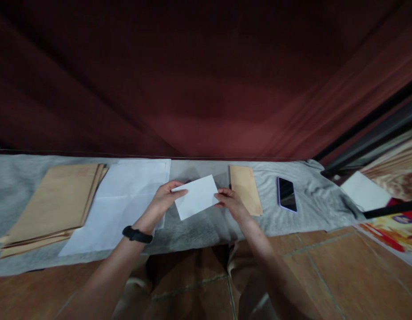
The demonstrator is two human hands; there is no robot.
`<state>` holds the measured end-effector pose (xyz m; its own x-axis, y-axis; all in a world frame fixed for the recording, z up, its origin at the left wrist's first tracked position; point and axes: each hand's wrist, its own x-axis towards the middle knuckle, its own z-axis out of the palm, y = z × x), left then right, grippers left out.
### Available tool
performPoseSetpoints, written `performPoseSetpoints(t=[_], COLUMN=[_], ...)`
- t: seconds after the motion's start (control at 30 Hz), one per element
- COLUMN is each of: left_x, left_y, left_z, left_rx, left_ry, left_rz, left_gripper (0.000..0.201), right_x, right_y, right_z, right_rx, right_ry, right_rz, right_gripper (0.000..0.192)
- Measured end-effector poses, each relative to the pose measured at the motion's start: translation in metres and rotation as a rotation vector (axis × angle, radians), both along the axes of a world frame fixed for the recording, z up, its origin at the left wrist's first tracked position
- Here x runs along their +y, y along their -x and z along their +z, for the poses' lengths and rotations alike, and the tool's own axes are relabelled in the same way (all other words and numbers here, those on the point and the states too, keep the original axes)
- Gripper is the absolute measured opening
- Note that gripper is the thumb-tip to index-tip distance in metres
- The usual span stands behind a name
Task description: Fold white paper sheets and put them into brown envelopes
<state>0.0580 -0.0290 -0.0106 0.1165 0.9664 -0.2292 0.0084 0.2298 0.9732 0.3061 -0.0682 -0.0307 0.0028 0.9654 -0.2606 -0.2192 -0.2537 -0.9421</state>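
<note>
A folded white paper (198, 196) is held up between both hands above the grey cloth (206, 229). My left hand (166, 196) pinches its left edge, thumb on top. My right hand (230, 202) grips its right edge. A black band sits on my left wrist (137, 234). Just right of my right hand lies a small brown envelope (245, 189). To the left of my left hand lies a stack of white sheets (119, 202).
A pile of large brown envelopes (56, 202) rests at the left on the cloth. A phone (286, 194) lies screen up to the right. Dark red curtain hangs behind. White paper (365, 191) and colourful printed material (394, 233) lie at far right. Tiled floor is below.
</note>
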Motion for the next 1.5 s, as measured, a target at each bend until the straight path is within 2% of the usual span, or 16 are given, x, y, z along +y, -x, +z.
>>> performPoseSetpoints(t=[0.07,0.13,0.27,0.5,0.67,0.77,0.83,0.93,1.07,1.17,1.3,1.4,1.5], left_x=[0.000,-0.001,-0.007,-0.015,-0.011,-0.010,-0.009,-0.005,0.002,0.002,-0.006,-0.012,-0.014], left_y=[0.000,-0.001,-0.006,-0.009,-0.009,-0.008,-0.008,-0.008,-0.003,0.004,0.011,0.015,0.018], left_z=[-0.004,-0.010,-0.015,-0.007,-0.011,-0.014,-0.013,-0.011,-0.008,-0.009,-0.017,-0.025,-0.028], left_rx=[-0.033,-0.067,-0.113,-0.109,-0.092,-0.081,-0.081,-0.050,0.180,0.473,0.878,0.965,0.963], left_ry=[0.008,0.028,0.048,0.050,0.065,0.066,0.041,-0.069,-0.376,-0.617,-0.827,-0.889,-0.891], left_rz=[0.097,0.131,0.088,-0.068,-0.013,-0.021,-0.028,0.010,0.089,-0.041,-0.361,-0.514,-0.553], left_gripper=[0.052,0.055,0.057,0.053,0.049,0.047,0.046,0.037,0.018,0.016,0.033,0.040,0.046], right_x=[-0.002,-0.005,-0.011,-0.003,0.000,0.001,0.003,0.007,0.011,0.011,0.004,-0.002,-0.006], right_y=[0.003,0.006,0.012,0.011,0.010,0.009,0.008,0.006,0.001,-0.002,-0.005,-0.008,-0.012], right_z=[-0.001,-0.001,0.001,-0.004,-0.010,-0.011,-0.010,-0.005,0.001,-0.004,-0.016,-0.018,-0.014], right_rx=[0.004,0.018,0.008,-0.030,-0.002,-0.007,-0.025,-0.081,-0.205,-0.413,-0.765,-0.938,-1.019], right_ry=[0.020,0.036,0.015,0.083,0.100,0.075,0.029,-0.138,-0.372,-0.483,-0.512,-0.520,-0.563], right_rz=[0.021,0.007,0.025,-0.024,-0.018,-0.049,-0.082,-0.107,-0.092,-0.067,0.101,0.276,0.383], right_gripper=[0.031,0.031,0.030,0.035,0.037,0.039,0.038,0.029,0.015,0.008,0.030,0.040,0.042])
